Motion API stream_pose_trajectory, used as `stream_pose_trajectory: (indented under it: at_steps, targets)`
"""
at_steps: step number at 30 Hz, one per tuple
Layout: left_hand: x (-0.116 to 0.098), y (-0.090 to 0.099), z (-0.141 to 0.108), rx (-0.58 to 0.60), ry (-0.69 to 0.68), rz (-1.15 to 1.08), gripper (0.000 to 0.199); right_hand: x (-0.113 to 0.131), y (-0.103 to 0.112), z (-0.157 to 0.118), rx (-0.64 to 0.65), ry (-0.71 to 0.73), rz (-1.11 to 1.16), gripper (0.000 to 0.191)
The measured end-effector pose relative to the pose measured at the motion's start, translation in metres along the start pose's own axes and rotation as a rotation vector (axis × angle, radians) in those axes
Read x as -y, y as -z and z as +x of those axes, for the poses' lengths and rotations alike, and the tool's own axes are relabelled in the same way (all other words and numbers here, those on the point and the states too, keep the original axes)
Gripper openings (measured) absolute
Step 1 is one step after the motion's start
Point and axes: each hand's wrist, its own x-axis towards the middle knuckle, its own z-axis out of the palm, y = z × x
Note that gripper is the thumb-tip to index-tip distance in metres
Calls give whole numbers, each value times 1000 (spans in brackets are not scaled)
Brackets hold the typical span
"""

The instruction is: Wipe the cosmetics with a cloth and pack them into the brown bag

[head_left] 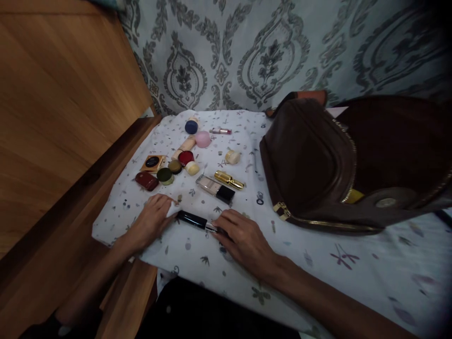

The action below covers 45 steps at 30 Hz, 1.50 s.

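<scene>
Printed cloth [219,275]; right fingers [231,218] hide end of black tube [192,219]

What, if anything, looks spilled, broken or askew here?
Nothing stands out as spilled or damaged. Mildly untidy: the brown bag gapes unzipped, and the black-capped bottle lies on its side, with no leak visible. The black tube between the left hand and right hand shows no visible damage.

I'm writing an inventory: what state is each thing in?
Brown bag: unzipped, open.
Black tube: held by right hand; closure unclear.
Flat bottle: lying, black cap on.
Gold tube: lying.
Small pink tube: lying.
Beige tube: lying.
Blue-lidded jar: lid on.
Green-lidded jar: lid on.
</scene>
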Motion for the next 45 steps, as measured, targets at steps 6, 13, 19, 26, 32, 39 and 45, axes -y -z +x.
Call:
stream_pose_trajectory:
  at_steps: [6,13,19,26,32,39,45]
  targets:
    - [9,1,-10,-46,20,-241,12,3,3,3,54,-56,2,10]
    - [6,-2,-17,-161,24,-138,23,7,3,4,41,-71,-32,20]
    - [-20,2,-9,-167,274,49,27,3,1,1,-10,-43,40,13]
    - [-84,-22,23,-75,-13,178,9,2,1,1,-34,14,32,13]
    - [-59,-26,14,4,-22,165,11,1,1,1,-4,-19,89,6]
    - [-15,-13,-13,-6,96,128,13,4,4,3,21,-64,94,10]
    - [-5,-11,-15,-1,128,98,15,6,2,3,26,-68,-1,23]
